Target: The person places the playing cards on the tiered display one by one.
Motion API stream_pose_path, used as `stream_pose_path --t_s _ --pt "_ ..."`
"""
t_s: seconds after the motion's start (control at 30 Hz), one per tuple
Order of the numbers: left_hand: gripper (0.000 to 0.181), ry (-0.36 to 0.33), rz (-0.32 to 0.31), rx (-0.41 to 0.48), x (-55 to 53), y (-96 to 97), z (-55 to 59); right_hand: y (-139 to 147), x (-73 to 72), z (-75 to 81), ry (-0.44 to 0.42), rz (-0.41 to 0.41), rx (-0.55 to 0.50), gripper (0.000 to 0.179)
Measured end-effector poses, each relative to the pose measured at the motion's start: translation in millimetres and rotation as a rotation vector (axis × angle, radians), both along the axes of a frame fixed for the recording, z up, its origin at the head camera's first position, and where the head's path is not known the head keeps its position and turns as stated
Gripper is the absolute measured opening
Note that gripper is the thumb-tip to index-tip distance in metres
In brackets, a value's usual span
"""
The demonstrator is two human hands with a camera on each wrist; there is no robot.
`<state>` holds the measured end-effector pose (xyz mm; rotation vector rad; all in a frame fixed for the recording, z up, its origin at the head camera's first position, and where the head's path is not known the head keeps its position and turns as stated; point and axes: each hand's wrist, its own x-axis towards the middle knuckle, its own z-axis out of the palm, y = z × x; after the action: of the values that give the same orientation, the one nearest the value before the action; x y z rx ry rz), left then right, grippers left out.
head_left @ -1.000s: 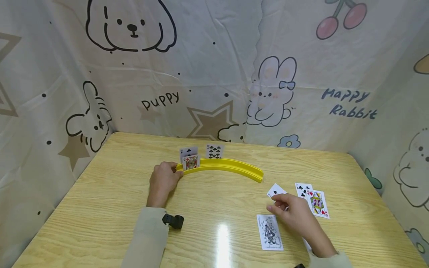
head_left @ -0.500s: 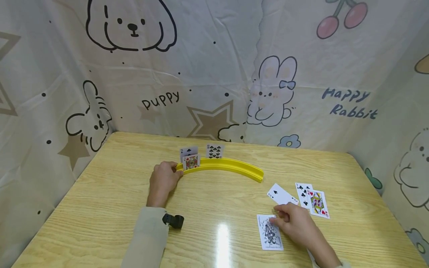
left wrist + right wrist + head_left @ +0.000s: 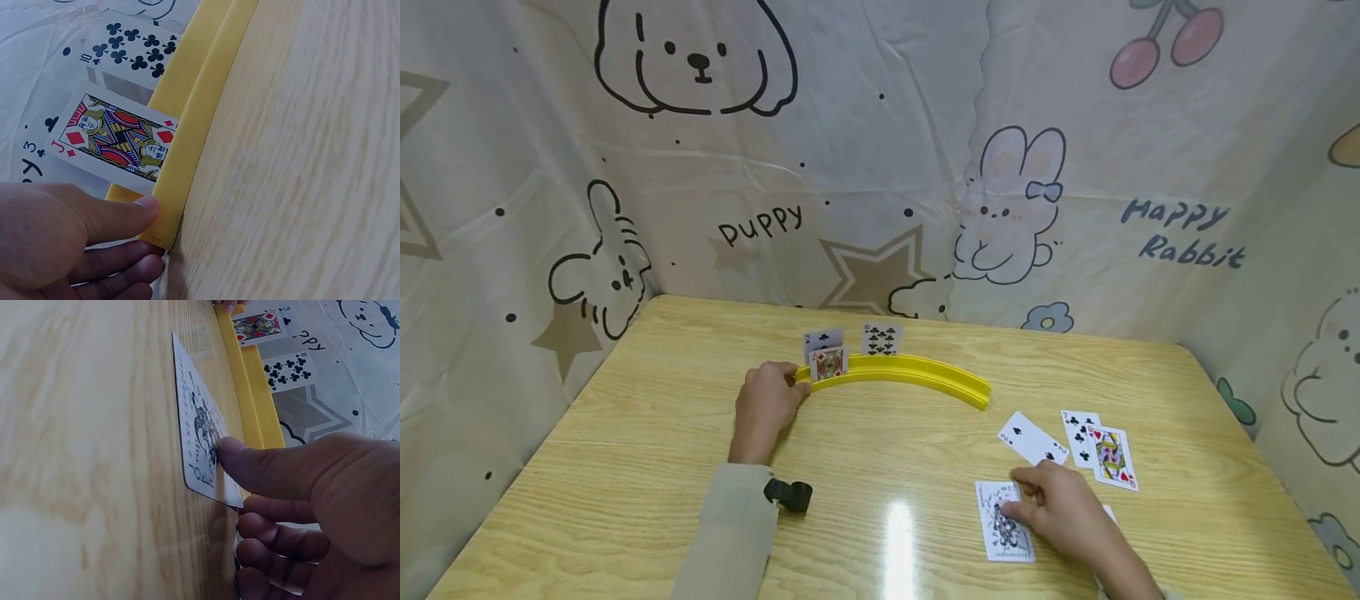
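Observation:
My left hand (image 3: 766,408) grips the left end of a yellow curved card holder (image 3: 925,371), with the thumb on its front wall in the left wrist view. A jack of diamonds (image 3: 115,137) stands in the holder, a three of clubs (image 3: 822,337) behind it. Farther along is a ten of clubs (image 3: 881,339). My right hand (image 3: 1066,510) pinches a black-and-white joker card (image 3: 1002,533) by its right edge. The thumb lies on the card's face in the right wrist view, the index finger at its edge; the fingertips' undersides are hidden.
Above the right hand lies a two of spades (image 3: 1030,437) on the wooden table (image 3: 647,467). Right of it a queen of hearts (image 3: 1112,458) overlaps a seven of clubs (image 3: 1078,437). Another card (image 3: 1108,512) is mostly hidden under the right forearm. A patterned cloth (image 3: 850,167) hangs behind.
My right hand has moved from beside the two of spades down to the joker card, uncovering the two, and its thumb now lies on the joker. The left hand has stayed on the holder.

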<state>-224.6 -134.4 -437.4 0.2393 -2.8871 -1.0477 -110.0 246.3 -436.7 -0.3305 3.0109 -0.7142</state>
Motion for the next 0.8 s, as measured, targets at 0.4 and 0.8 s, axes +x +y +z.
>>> stream_pose_path --t_s 0.4,0.8 --pt "0.038 -0.009 0.002 -0.008 0.3 -0.1 -0.4 -3.3 1.2 -2.1 -0.017 -0.039 0.008 0.033" --pt "0.038 -0.013 0.007 -0.006 -0.5 0.6 -0.4 -7.5 -1.0 0.1 -0.042 -0.085 -0.036 0.026"
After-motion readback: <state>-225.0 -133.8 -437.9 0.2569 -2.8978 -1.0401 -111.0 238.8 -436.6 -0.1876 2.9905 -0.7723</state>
